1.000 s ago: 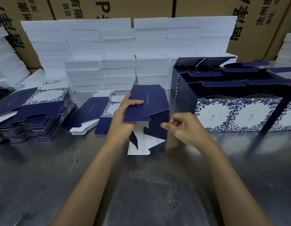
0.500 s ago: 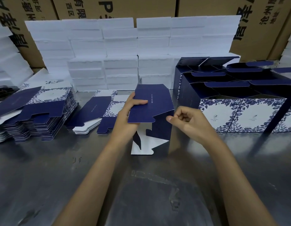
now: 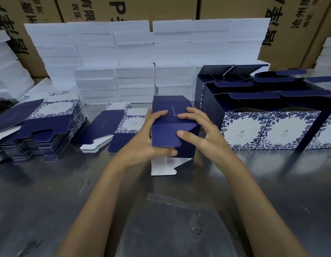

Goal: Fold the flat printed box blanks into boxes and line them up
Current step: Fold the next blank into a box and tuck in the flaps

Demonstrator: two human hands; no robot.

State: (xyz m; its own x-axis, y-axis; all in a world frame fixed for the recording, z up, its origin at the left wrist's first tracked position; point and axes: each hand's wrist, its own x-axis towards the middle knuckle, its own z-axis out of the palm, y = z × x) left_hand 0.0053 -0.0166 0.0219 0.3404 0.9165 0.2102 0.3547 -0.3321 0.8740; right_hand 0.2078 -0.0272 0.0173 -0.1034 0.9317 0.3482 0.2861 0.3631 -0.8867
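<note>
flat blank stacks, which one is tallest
The far-left stack beside the table's left edge: it holds many more layers than the two low piles nearer the hands.

Flat blanks (image 3: 40, 130) lie left, folded boxes (image 3: 272, 127) right, foam blocks (image 3: 135, 62) behind

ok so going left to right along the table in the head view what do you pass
tall stack of flat blanks → small pile of flat blanks → left hand → half-folded box → right hand → row of folded boxes
</note>
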